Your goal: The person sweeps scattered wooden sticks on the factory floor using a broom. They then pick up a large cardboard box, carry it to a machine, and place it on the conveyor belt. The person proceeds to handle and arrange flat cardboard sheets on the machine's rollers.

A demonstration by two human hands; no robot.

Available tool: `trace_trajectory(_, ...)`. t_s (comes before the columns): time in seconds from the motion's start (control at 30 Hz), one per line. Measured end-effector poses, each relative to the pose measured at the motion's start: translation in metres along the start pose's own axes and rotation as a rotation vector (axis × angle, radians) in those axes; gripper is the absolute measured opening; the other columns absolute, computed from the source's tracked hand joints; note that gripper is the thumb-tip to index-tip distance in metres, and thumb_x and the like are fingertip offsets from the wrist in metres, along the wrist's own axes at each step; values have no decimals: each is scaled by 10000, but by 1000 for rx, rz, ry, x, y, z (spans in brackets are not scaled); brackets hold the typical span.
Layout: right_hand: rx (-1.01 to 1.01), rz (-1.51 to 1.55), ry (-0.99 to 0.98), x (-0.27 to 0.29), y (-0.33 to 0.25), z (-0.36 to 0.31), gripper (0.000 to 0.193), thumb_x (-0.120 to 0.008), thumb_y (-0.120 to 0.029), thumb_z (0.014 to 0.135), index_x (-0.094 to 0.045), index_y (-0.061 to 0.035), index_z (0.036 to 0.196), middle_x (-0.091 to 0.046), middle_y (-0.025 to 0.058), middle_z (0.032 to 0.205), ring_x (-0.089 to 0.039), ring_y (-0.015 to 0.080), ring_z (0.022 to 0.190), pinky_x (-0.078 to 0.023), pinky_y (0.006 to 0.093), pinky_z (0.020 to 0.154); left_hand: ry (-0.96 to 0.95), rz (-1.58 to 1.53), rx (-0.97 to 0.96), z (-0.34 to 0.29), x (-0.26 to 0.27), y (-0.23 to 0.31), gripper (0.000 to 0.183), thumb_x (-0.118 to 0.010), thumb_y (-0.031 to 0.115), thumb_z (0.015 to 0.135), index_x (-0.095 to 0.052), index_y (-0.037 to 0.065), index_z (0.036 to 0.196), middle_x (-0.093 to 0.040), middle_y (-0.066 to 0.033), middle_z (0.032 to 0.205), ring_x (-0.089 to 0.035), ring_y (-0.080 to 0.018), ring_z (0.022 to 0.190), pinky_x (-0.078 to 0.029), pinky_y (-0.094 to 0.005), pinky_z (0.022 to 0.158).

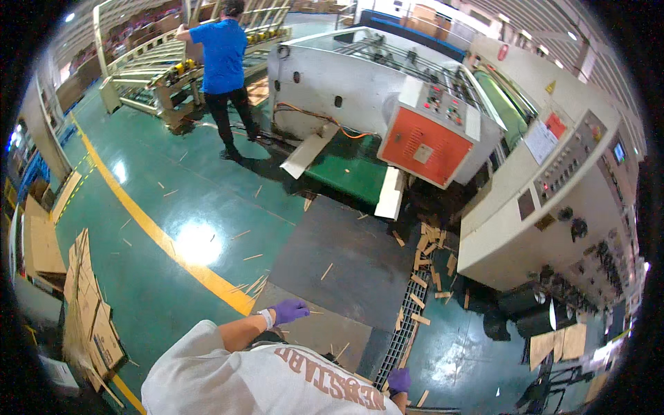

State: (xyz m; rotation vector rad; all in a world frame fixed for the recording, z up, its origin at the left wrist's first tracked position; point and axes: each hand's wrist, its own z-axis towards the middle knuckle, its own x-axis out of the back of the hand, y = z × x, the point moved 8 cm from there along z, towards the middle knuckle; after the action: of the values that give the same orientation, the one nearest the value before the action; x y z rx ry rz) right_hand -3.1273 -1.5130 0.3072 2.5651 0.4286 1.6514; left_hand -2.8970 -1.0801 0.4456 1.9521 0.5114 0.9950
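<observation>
We cannot tell whether left hand (pixel 289 311) or right hand (pixel 399 379) has fingers spread. Loose strips (pixel 420 319) could cause slips on the floor (pixel 149 277).

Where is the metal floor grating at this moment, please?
In the head view, the metal floor grating runs right of the dark floor panel, strewn with tan strips, its lower end showing beside the right hand.

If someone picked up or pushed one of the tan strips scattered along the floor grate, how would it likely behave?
A tan strip looks thin and cardboard-like, so probably light. Its straight edges suggest mild stiffness, though it may bend. Lying flat, it would likely slide rather than roll.
</observation>
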Motion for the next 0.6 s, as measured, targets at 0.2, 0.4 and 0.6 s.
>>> trace_trajectory(0.2,-150,374,-9,20,-28,73,203,-533,-295,800,-620,-113,828,-596,92,692,-583,249,689,-444,411,575,153,207,209,-78,31,-176,375,-555,387,800,-611,54,962,-635,-140,872,-579,-247,757,-455,-389,696)
trace_trajectory(0.4,-219,725,-259,33,-118,130,235,-525,-313,828,-584,-92,885,-592,102,726,-567,258,699,-447,401,604,268,1,994,-254,87,-384,400,-486,364,808,-626,53,1017,-592,-192,1113,-555,-362,1046,-435,-425,897)
trace_trajectory(0.6,-278,916,-270,90,-116,219,275,-517,-330,856,-549,-70,941,-587,112,760,-552,266,709,-450,390,633,704,-206,1170,-312,95,-455,303,-539,297,777,-615,37,915,-619,-211,921,-611,-349,884,-482,-442,778)
